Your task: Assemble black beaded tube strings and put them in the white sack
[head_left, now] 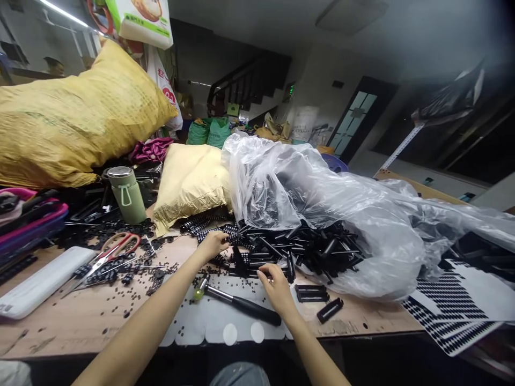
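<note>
Many black rods [322, 247] at mouth of clear bag [388, 262] | pink-rimmed basket [40, 231]: dark items [34, 208] | left fingers [220, 237], right fingers [275, 271]: curled, hold unclear

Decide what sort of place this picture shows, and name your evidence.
Probably a small hand-assembly workshop: a loose heap of slender black parts, a black-handled metal hammer and red-handled metal scissors share one pale brown tabletop.
</note>
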`<action>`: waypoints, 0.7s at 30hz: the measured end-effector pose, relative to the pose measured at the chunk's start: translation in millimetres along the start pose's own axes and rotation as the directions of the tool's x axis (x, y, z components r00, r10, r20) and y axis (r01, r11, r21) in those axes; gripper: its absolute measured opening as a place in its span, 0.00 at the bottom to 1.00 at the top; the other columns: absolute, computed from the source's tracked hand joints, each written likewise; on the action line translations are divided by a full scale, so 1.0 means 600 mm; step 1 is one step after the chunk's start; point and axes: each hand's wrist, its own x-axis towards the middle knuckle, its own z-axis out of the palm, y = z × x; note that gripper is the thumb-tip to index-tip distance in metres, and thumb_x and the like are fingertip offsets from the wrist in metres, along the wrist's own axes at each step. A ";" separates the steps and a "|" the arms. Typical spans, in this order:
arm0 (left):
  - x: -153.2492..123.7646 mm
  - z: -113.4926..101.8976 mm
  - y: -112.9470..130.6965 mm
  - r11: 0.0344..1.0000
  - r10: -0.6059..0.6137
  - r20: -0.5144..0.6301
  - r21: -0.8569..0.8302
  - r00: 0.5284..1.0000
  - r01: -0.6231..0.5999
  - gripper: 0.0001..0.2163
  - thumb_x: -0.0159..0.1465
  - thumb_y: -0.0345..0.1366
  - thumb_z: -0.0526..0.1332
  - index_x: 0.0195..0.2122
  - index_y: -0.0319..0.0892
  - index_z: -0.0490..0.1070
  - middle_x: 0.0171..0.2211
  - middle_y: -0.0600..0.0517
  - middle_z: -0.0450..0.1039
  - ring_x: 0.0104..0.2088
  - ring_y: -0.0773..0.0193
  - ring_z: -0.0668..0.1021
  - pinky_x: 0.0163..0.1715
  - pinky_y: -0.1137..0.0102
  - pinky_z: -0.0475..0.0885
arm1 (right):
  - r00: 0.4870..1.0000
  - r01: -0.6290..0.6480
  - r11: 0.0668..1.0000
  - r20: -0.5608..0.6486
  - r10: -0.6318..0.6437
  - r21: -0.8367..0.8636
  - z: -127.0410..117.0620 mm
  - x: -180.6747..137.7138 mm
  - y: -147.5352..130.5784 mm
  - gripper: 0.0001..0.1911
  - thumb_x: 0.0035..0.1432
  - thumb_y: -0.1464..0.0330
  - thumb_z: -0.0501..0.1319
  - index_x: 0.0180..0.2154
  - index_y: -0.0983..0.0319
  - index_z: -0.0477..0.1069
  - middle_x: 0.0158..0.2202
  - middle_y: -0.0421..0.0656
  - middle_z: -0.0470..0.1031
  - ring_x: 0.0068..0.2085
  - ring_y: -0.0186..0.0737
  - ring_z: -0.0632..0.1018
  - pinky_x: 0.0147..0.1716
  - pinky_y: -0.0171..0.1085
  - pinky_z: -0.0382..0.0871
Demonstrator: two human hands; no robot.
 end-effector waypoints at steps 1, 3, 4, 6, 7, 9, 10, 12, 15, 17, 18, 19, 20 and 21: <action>-0.016 -0.013 0.002 1.000 -0.020 -0.032 -0.018 0.999 0.020 0.09 0.56 0.33 0.56 0.36 0.38 0.73 0.33 0.48 0.74 0.35 0.62 0.74 0.39 0.68 0.68 | 1.000 0.005 1.000 0.000 -0.005 0.002 0.000 -0.002 -0.004 0.10 0.57 0.63 0.51 0.34 0.61 0.68 0.36 0.45 0.70 0.41 0.41 0.70 0.41 0.41 0.65; -0.057 -0.041 0.009 0.994 -0.089 -0.097 -0.065 0.991 0.083 0.13 0.58 0.37 0.54 0.41 0.38 0.71 0.36 0.47 0.74 0.36 0.62 0.75 0.38 0.68 0.69 | 1.000 0.015 1.000 -0.005 -0.015 0.006 0.004 -0.003 -0.014 0.09 0.57 0.64 0.52 0.34 0.61 0.68 0.36 0.45 0.70 0.41 0.41 0.70 0.41 0.41 0.65; -0.083 -0.055 0.011 0.987 -0.138 -0.126 -0.098 0.982 0.126 0.14 0.58 0.38 0.54 0.42 0.38 0.71 0.37 0.47 0.74 0.36 0.62 0.75 0.38 0.68 0.70 | 1.000 0.025 1.000 -0.006 -0.025 0.009 0.008 -0.003 -0.020 0.09 0.57 0.65 0.52 0.35 0.61 0.68 0.36 0.44 0.70 0.41 0.41 0.70 0.41 0.40 0.65; -0.143 -0.078 0.012 0.958 -0.263 -0.165 -0.161 0.951 0.237 0.16 0.57 0.42 0.54 0.41 0.38 0.72 0.36 0.47 0.75 0.35 0.61 0.75 0.35 0.68 0.71 | 0.998 0.060 0.998 0.007 -0.060 0.017 0.018 0.000 -0.031 0.08 0.56 0.65 0.53 0.35 0.61 0.68 0.36 0.44 0.70 0.41 0.41 0.70 0.41 0.40 0.65; -0.176 -0.087 0.010 0.937 -0.331 -0.177 -0.181 0.927 0.300 0.17 0.56 0.44 0.55 0.40 0.38 0.72 0.34 0.48 0.75 0.33 0.61 0.75 0.33 0.68 0.71 | 0.996 0.082 0.996 0.022 -0.083 0.020 0.024 0.003 -0.038 0.08 0.56 0.66 0.53 0.35 0.61 0.68 0.36 0.45 0.70 0.40 0.41 0.70 0.41 0.41 0.65; -0.240 -0.095 0.003 0.892 -0.446 -0.198 -0.177 0.873 0.416 0.18 0.54 0.46 0.56 0.38 0.38 0.73 0.30 0.48 0.75 0.30 0.60 0.75 0.30 0.68 0.71 | 0.990 0.125 0.992 0.063 -0.126 0.026 0.040 0.010 -0.056 0.08 0.56 0.66 0.53 0.35 0.62 0.68 0.35 0.45 0.71 0.40 0.41 0.70 0.41 0.42 0.65; -0.269 -0.094 -0.001 0.871 -0.489 -0.212 -0.168 0.846 0.462 0.18 0.53 0.46 0.56 0.36 0.37 0.74 0.27 0.49 0.75 0.28 0.60 0.75 0.29 0.68 0.71 | 0.986 0.141 0.990 0.082 -0.143 0.029 0.050 0.014 -0.068 0.08 0.56 0.67 0.53 0.35 0.62 0.68 0.35 0.45 0.71 0.39 0.41 0.70 0.41 0.42 0.65; -0.318 -0.085 -0.005 0.845 -0.535 -0.243 -0.161 0.809 0.510 0.18 0.52 0.46 0.57 0.35 0.37 0.74 0.23 0.50 0.73 0.25 0.61 0.75 0.28 0.68 0.70 | 0.977 0.170 0.985 0.121 -0.174 0.043 0.073 0.021 -0.101 0.08 0.56 0.66 0.54 0.35 0.61 0.69 0.34 0.45 0.71 0.40 0.41 0.71 0.41 0.42 0.65; -0.359 -0.060 -0.003 0.855 -0.519 -0.255 -0.157 0.816 0.494 0.16 0.54 0.44 0.56 0.34 0.39 0.73 0.21 0.52 0.72 0.23 0.62 0.74 0.28 0.68 0.71 | 0.932 0.232 0.958 0.242 -0.268 0.168 0.114 0.021 -0.166 0.13 0.54 0.63 0.57 0.42 0.60 0.68 0.39 0.44 0.72 0.40 0.38 0.72 0.40 0.38 0.67; -0.368 -0.043 0.000 0.877 -0.480 -0.267 -0.125 0.836 0.464 0.14 0.55 0.43 0.54 0.34 0.39 0.73 0.23 0.51 0.72 0.24 0.61 0.74 0.29 0.67 0.71 | 0.888 0.264 0.926 0.306 -0.342 0.269 0.142 0.012 -0.207 0.16 0.53 0.64 0.58 0.45 0.59 0.67 0.41 0.43 0.72 0.39 0.36 0.73 0.39 0.35 0.67; -0.368 -0.036 0.001 0.889 -0.456 -0.300 -0.102 0.838 0.447 0.14 0.55 0.42 0.54 0.35 0.39 0.72 0.26 0.49 0.73 0.28 0.59 0.75 0.31 0.65 0.71 | 0.874 0.274 0.914 0.318 -0.366 0.298 0.154 0.006 -0.224 0.14 0.54 0.65 0.57 0.44 0.59 0.67 0.40 0.43 0.72 0.38 0.35 0.73 0.39 0.34 0.67; -0.366 -0.030 0.001 0.900 -0.428 -0.350 -0.082 0.834 0.427 0.15 0.55 0.42 0.54 0.38 0.39 0.71 0.31 0.46 0.73 0.33 0.57 0.75 0.34 0.63 0.71 | 0.867 0.282 0.908 0.323 -0.379 0.310 0.165 0.000 -0.236 0.11 0.55 0.67 0.56 0.41 0.59 0.69 0.38 0.42 0.73 0.38 0.35 0.73 0.40 0.34 0.66; -0.363 -0.024 0.000 0.913 -0.395 -0.407 -0.074 0.824 0.402 0.16 0.55 0.42 0.54 0.41 0.38 0.70 0.37 0.44 0.72 0.38 0.54 0.74 0.38 0.60 0.70 | 0.862 0.283 0.906 0.330 -0.384 0.316 0.175 -0.004 -0.245 0.09 0.56 0.69 0.55 0.39 0.59 0.70 0.37 0.41 0.74 0.38 0.34 0.74 0.41 0.34 0.66; -0.359 -0.019 -0.002 0.926 -0.364 -0.457 -0.082 0.811 0.369 0.18 0.56 0.42 0.53 0.45 0.38 0.68 0.42 0.42 0.70 0.43 0.53 0.72 0.42 0.59 0.69 | 0.858 0.270 0.907 0.346 -0.379 0.324 0.183 -0.005 -0.250 0.09 0.56 0.69 0.54 0.39 0.59 0.69 0.36 0.40 0.74 0.38 0.34 0.74 0.41 0.33 0.65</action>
